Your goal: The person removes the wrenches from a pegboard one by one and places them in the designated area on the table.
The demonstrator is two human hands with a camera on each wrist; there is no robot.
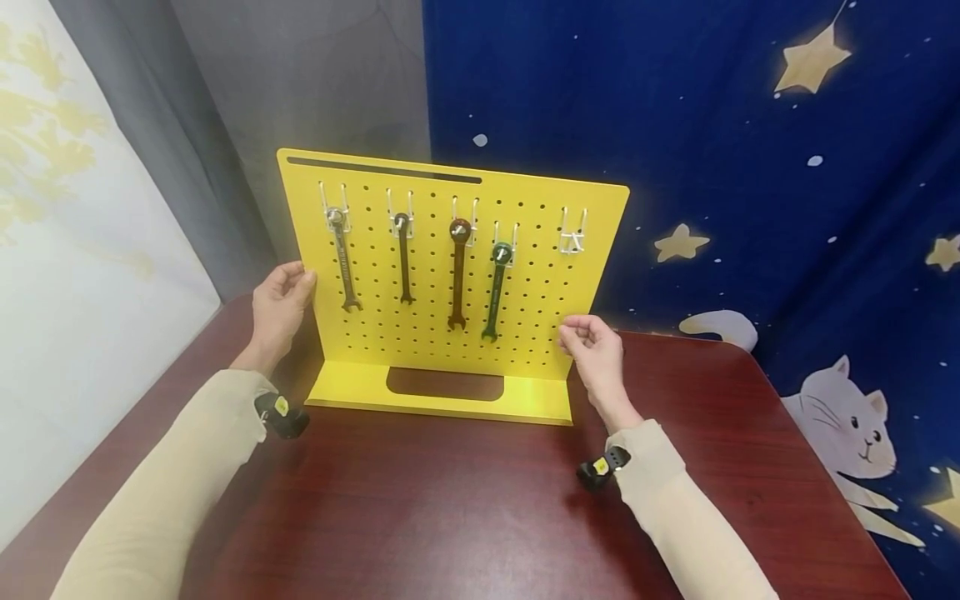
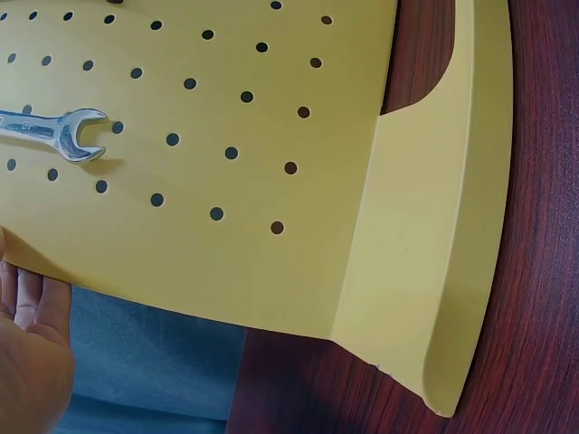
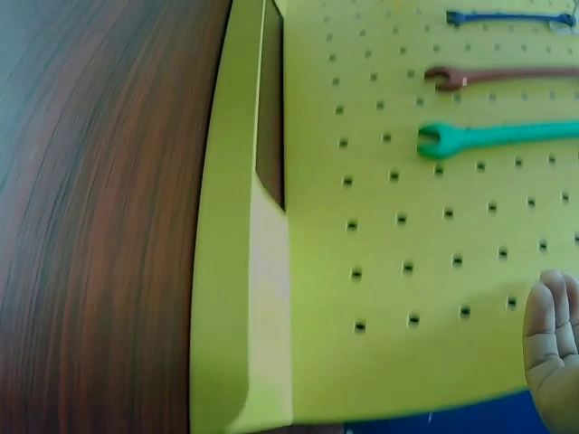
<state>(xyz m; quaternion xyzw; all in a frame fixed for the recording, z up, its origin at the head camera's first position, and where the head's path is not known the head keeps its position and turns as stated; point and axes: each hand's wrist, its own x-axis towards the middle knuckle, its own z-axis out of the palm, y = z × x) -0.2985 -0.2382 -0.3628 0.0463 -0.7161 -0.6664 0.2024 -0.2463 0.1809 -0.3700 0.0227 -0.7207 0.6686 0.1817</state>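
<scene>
A yellow pegboard (image 1: 442, 317) stands upright on its folded base on the table. My left hand (image 1: 279, 302) pinches its left edge, fingers behind and thumb in front. By the right edge is my right hand (image 1: 596, 350), fingers loosely bent in front of the board and holding nothing; whether they touch it I cannot tell. Combination wrenches hang on white hooks: a silver wrench (image 1: 343, 262), a dark wrench (image 1: 404, 260) that looks blue in the right wrist view, a reddish-brown wrench (image 1: 458, 279) and a green wrench (image 1: 496, 296). A bare white hook (image 1: 573, 237) is at upper right.
The dark red wooden table (image 1: 435, 508) extends in front of the board and to both sides. Behind it hang a grey curtain (image 1: 315, 75) and a blue curtain (image 1: 570, 100) with stars and a cat. A whitish panel (image 1: 82, 275) rises at the left.
</scene>
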